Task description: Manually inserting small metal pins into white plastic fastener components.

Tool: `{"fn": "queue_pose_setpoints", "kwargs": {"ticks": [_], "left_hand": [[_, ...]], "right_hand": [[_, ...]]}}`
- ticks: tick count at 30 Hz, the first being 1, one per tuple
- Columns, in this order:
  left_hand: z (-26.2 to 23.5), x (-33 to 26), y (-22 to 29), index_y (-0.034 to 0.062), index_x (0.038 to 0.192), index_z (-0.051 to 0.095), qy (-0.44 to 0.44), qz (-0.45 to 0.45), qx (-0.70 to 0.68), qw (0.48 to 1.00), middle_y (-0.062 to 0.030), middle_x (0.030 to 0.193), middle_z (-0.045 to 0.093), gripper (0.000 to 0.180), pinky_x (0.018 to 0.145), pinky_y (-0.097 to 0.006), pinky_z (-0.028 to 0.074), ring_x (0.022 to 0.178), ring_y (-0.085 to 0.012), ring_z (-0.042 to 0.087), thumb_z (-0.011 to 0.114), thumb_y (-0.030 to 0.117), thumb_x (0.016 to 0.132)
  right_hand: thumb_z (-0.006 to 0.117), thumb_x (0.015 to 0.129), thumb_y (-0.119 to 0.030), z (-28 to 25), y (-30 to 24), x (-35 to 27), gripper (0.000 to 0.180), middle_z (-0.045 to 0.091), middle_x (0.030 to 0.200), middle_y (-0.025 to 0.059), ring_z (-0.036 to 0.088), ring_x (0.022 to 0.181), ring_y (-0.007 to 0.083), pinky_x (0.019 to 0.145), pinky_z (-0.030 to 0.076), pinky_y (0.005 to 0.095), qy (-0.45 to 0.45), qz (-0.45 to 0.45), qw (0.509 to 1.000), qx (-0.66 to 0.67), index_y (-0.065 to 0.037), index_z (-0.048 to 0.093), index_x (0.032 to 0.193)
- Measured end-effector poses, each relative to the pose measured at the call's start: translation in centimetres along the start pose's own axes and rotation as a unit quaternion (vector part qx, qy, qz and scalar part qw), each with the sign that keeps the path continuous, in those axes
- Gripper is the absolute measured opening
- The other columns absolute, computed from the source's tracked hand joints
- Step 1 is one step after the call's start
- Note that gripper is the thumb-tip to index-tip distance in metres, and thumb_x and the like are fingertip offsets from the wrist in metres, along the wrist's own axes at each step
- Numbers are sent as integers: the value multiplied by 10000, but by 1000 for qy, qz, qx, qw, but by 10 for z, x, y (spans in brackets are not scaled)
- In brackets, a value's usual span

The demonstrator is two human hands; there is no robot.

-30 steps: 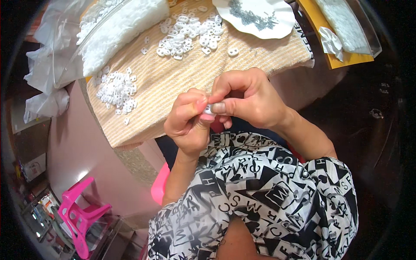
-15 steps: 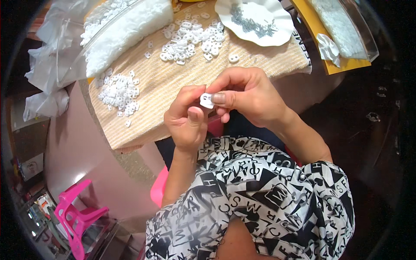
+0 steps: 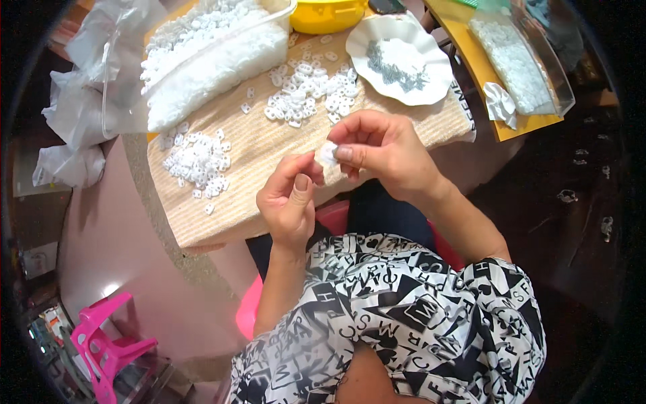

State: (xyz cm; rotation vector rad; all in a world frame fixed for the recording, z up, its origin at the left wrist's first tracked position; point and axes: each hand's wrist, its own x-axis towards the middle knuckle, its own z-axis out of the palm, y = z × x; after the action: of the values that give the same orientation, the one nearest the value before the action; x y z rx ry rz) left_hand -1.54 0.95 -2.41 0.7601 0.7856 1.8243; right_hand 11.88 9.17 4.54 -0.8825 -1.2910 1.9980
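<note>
A small white plastic piece [image 3: 327, 153], slightly blurred, is pinched between the thumb and fingertips of my right hand [image 3: 397, 156]. Close by on its left, my left hand [image 3: 286, 205] is open, its thumb and curved index finger apart with nothing seen between them. Both hands hover over the near edge of a table with a striped beige cloth [image 3: 249, 145]. Beyond them lies a heap of white two-holed pieces [image 3: 303, 94]. Further left is a second heap of small white pieces [image 3: 197, 163].
At the back left stands a clear tub [image 3: 219, 81] full of white pieces. A scalloped white plate [image 3: 434, 57] holds small grey metal pins [image 3: 390, 64]. Behind sits a yellow container [image 3: 326, 15]. A bag of white pieces [image 3: 515, 64] lies at right; a pink stool [image 3: 111, 343] stands lower left.
My left fingers have come away from the white piece, which stays in my right hand. The piece has turned a little. The whole view has shifted, so the table sits lower.
</note>
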Motion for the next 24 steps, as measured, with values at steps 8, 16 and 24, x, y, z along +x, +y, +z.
{"fn": "queue_pose_setpoints", "kwargs": {"ticks": [8,16,24], "left_hand": [[2,1,-1,-31,936,594,-19,61,298,952,-75,862,548,184,616,-200,404,718,-110,498,620,32,765],[-9,7,2,-15,900,606,16,96,436,895,-114,850,565,190,621,-256,426,771,-196,531,652,44,726],[9,45,-6,3,857,598,-50,168,578,797,-119,835,545,191,675,-336,416,770,-266,505,611,-27,669]], "right_hand": [[505,687,-116,-34,-99,117,165,585,687,203,585,644,318,607,461,371,210,-387,767,-466,-9,624,725],[552,687,-102,-66,-105,106,199,604,816,219,595,764,317,697,470,359,218,-332,690,-606,16,619,833],[647,677,-53,-157,-37,64,260,617,897,147,582,844,276,756,454,328,118,-103,671,-725,-35,622,935]]}}
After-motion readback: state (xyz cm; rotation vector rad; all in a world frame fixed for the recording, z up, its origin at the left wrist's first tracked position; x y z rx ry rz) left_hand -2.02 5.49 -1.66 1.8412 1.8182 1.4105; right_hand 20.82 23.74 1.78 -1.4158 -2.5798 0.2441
